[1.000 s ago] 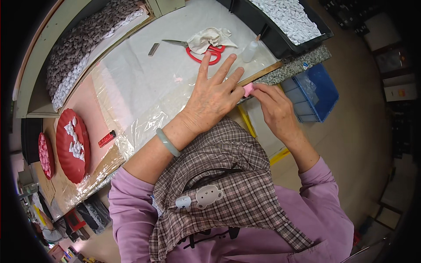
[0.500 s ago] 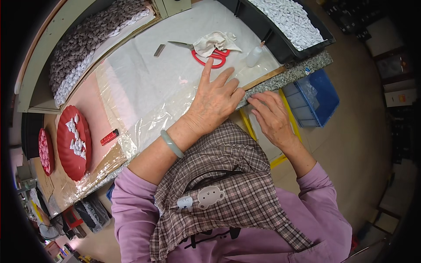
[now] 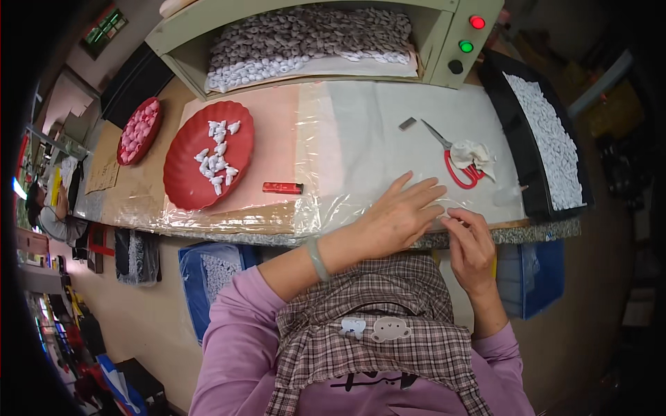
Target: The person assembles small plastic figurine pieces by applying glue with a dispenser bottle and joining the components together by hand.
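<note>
At the upper left of the frame sits a small red dish [image 3: 159, 125] heaped with pink pieces [image 3: 139, 132]. Right of it, my scalloped red tray [image 3: 182, 156] carries a loose scatter of white pieces [image 3: 220, 148], and a red lighter [image 3: 282, 188] lies crosswise beside the tray, well apart from both my hands.

Right of the frame's middle, my left hand [image 3: 399, 218] lies back up at the table's front edge, its outer fingers spread wide and pointing toward the upper right. Its index tip comes close to my right hand [image 3: 474, 255], whose thumb and index are drawn narrow and point to the upper left. In the slim gap between those tips shows a pale speck [image 3: 444, 215]. It lies just right of my left index tip and just left of my right fingertips, so neither hand is clearly nearer. It is too small for me to tell its long axis, or whether either hand grips it; my left thumb is hidden.

Above my right hand lie the red-handled scissors [image 3: 447, 163], blades toward the upper left, with a crumpled white cloth [image 3: 473, 157] over part of the handles. Farthest right, a long black bin [image 3: 513, 139] is full of white bits [image 3: 548, 145].
</note>
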